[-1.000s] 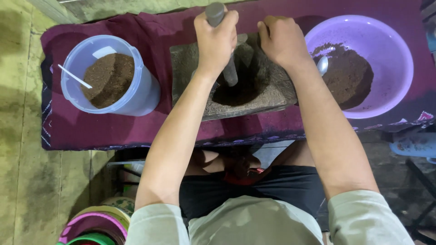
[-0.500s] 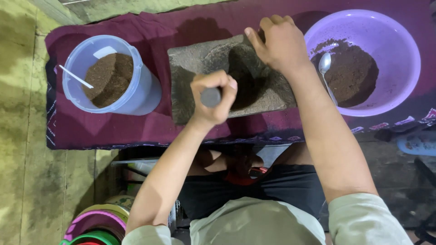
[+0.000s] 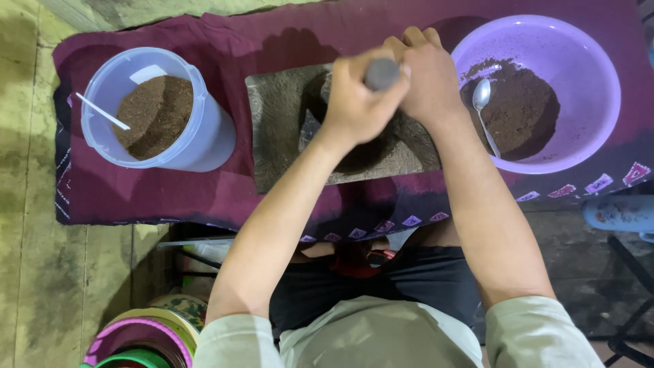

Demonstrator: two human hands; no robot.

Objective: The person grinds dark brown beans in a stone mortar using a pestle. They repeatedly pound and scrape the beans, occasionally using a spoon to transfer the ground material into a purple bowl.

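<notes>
We have both hands over the stone mortar [image 3: 286, 126], which sits mid-table on the maroon cloth [image 3: 136, 197] between 2 containers. Our left hand [image 3: 354, 102] has its grip wrapped tight round the dark pestle [image 3: 381, 73], held upright over the hollow, likely so weight drives straight down. Our right hand [image 3: 429, 78] presses against it, fingers curled at the mortar's far edge, seemingly to steady it. The mortar looks rough, grey and rectangular. The clear tub [image 3: 197, 136] of brown powder sits left, the purple bowl [image 3: 586, 61] with a spoon [image 3: 482, 95] right, both within easy reach.
</notes>
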